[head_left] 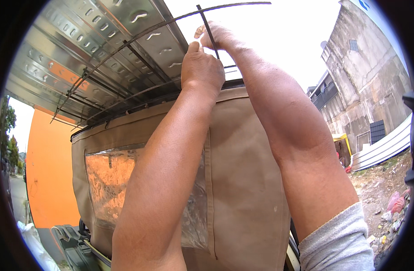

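Note:
Both my arms reach up over the brown canvas cover (pixel 247 149) of a vehicle. My left hand (pixel 201 68) is closed with its thumb up, just below the right one and beside a short dark metal rod (pixel 208 31). My right hand (pixel 218 35) has its fingers curled behind that rod. The fingertips of both hands meet at a small whitish patch; whether it is a tie or bright sky, I cannot tell. The short rod crosses a long, thin, curved rod (pixel 180 18) of a dark grid. Shiny perforated metal panels (pixel 103 40) lie above the grid.
A cloudy clear-plastic window (pixel 112 174) is set in the canvas. An orange wall (pixel 49 171) stands at left, with a green plastic object (pixel 76 246) below. At right are a weathered concrete building (pixel 362 72), white corrugated sheeting (pixel 383 147) and littered ground (pixel 374 187).

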Tool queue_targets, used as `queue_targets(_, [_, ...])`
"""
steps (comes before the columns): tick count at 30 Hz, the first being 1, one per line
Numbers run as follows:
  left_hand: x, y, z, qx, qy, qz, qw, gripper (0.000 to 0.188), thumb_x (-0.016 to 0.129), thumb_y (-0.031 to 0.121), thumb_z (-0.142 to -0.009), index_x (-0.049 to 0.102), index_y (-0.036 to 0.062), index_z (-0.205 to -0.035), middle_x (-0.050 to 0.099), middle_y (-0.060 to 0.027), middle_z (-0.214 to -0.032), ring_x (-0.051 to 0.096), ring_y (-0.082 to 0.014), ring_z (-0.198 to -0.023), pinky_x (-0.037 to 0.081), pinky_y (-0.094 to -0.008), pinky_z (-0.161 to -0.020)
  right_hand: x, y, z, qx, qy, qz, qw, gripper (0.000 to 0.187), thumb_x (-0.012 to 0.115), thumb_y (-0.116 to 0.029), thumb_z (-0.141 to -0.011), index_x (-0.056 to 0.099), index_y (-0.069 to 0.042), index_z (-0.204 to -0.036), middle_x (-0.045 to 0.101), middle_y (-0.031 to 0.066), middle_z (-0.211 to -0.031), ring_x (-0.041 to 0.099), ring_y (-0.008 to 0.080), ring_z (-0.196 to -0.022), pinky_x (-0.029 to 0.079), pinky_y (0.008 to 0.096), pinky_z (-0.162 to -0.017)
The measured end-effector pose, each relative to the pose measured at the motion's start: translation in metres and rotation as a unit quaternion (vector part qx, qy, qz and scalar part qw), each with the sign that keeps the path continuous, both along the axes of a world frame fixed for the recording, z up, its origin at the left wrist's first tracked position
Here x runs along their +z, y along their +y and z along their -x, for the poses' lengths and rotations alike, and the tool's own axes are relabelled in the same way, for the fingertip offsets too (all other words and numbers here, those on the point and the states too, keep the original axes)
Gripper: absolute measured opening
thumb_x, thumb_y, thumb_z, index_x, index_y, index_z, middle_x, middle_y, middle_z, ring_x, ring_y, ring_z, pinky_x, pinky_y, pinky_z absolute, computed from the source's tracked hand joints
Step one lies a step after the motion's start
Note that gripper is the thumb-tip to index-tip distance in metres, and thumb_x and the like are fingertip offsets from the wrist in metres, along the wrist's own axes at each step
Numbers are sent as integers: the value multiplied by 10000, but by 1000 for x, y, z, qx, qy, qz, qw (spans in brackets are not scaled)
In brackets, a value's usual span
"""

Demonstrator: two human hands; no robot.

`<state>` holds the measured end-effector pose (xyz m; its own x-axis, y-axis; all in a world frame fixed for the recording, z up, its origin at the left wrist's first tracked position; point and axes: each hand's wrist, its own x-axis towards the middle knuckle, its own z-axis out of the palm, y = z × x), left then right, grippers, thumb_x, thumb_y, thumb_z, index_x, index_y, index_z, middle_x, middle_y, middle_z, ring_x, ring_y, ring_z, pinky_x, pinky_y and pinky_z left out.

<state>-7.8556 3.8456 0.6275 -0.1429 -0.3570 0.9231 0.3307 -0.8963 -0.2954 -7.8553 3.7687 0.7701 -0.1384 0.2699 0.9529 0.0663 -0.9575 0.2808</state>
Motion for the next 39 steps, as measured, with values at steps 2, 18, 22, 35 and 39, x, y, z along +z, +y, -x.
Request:
queue_targets(2, [1,-1,1,-2,13,9,1000,226,550,211,-986,773,248,-994,758,67,-919,647,-65,-984,305,-308,-976,0,-2,2,7,5,-10,1000,388,631,-11,-798,715,-76,-1171,715,165,-1105,689,267,-984,549,402,-908])
queue_targets(18, [14,-6,8,-8,70,53,996,275,536,113,-960,780,236,-926,756,26,-902,677,-95,-925,282,-349,-1091,-24,-31,28,-15,31,-78,996,554,461,83,-820,615,-84,-1325,617,157,-1326,551,264,-1285,408,443,-1124])
queue_targets(22, [19,-5,5,55,36,45,997,200,590,198,-961,778,254,-926,760,32,-965,675,-68,-893,344,-301,-1034,-21,-37,37,-113,-6,-88,990,549,455,71,-848,594,-100,-1351,608,134,-1345,546,253,-1290,407,438,-1123])
queue_targets(35, [19,-4,-14,13,1,50,999,207,596,162,-939,762,225,-832,718,52,-743,643,-90,-860,319,-307,-957,-22,-64,68,-219,-126,-51,966,385,528,-23,-940,644,-136,-1289,684,108,-1218,646,229,-1146,515,399,-1006])
queue_targets(39, [19,-4,-11,17,3,47,999,209,605,154,-930,762,244,-827,734,46,-737,656,-80,-799,280,-326,-1012,-39,-41,75,-266,-118,-56,955,351,526,-52,-959,667,-163,-1261,705,88,-1172,666,196,-1096,537,373,-966])
